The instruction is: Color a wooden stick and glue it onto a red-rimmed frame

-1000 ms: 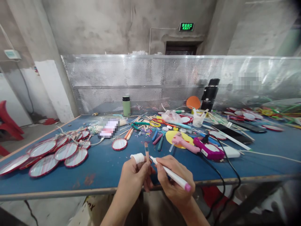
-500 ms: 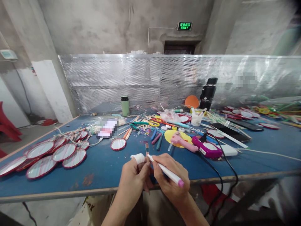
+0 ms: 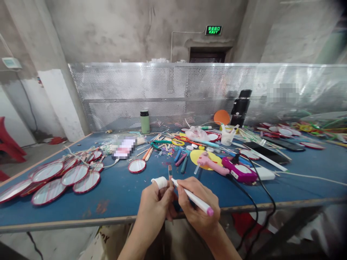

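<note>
Near the table's front edge, my left hand [image 3: 154, 204] pinches a narrow flat stick [image 3: 170, 170], brownish at its upper end, which stands roughly upright. A white wrapping [image 3: 159, 182] covers one finger of that hand. In my right hand [image 3: 200, 202] is a white marker pen [image 3: 196, 200] with a pink end, held in a writing grip. Its tip is at the side of the stick; whether it touches, I cannot tell. Beyond my hands lie a round red-rimmed mirror [image 3: 137, 166] and several crayon-like coloured sticks [image 3: 183, 164].
Overlapping red-rimmed mirrors [image 3: 48, 189] lie at left beside a phone [image 3: 124, 148] on a cable. At right are a pink glue gun [image 3: 211, 164], a purple device [image 3: 241, 171] and black cords [image 3: 253, 202] over the edge. A green bottle [image 3: 145, 122] stands near the perforated metal screen [image 3: 130, 86].
The marker and my right hand have shifted very slightly right and down. My left hand and the stick are almost unchanged; the whole view has moved a touch.
</note>
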Available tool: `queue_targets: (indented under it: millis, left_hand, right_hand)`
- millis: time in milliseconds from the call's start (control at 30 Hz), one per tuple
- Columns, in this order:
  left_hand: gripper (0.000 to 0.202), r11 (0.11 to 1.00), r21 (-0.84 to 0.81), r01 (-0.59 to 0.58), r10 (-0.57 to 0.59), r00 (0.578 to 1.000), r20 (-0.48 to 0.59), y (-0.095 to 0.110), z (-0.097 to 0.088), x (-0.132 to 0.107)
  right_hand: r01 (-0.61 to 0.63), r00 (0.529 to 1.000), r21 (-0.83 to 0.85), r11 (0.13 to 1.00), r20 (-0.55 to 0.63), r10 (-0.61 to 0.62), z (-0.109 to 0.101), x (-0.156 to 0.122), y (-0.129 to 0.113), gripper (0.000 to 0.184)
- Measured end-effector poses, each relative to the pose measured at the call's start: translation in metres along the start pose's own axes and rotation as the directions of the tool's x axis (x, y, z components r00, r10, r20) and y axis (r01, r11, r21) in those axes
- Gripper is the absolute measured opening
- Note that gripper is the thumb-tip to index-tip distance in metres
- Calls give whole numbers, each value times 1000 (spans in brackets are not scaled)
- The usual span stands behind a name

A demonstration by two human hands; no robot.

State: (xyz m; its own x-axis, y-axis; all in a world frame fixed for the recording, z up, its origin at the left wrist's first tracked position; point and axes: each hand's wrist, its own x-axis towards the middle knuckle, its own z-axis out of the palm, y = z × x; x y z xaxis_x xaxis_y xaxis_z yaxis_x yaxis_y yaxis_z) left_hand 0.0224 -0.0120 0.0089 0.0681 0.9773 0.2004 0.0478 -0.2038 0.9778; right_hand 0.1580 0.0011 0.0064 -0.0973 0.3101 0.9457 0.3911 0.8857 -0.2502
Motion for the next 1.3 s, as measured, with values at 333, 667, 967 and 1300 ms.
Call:
queue_targets:
  millis: [333, 667, 967, 1300]
  left_hand:
    - [39, 1000, -10, 13, -13, 1000, -3, 1, 0, -1]
    - [37, 1000, 22, 15, -15, 1000, 2, 4, 0, -2]
    - [38, 1000, -4, 16, -16, 1000, 3, 4, 1, -2]
    - [37, 1000, -15, 17, -17, 1000, 9, 1, 1, -1]
  right_hand:
    - [12, 1000, 9, 1000, 2, -12, -1, -1, -1, 19]
    - [-7, 1000, -33, 999, -27, 6, 1, -2, 1, 20]
    - [8, 1000, 5, 1000, -14, -8, 0, 0, -1, 23]
    - [13, 1000, -15, 1000, -5, -13, -1, 1, -2, 22]
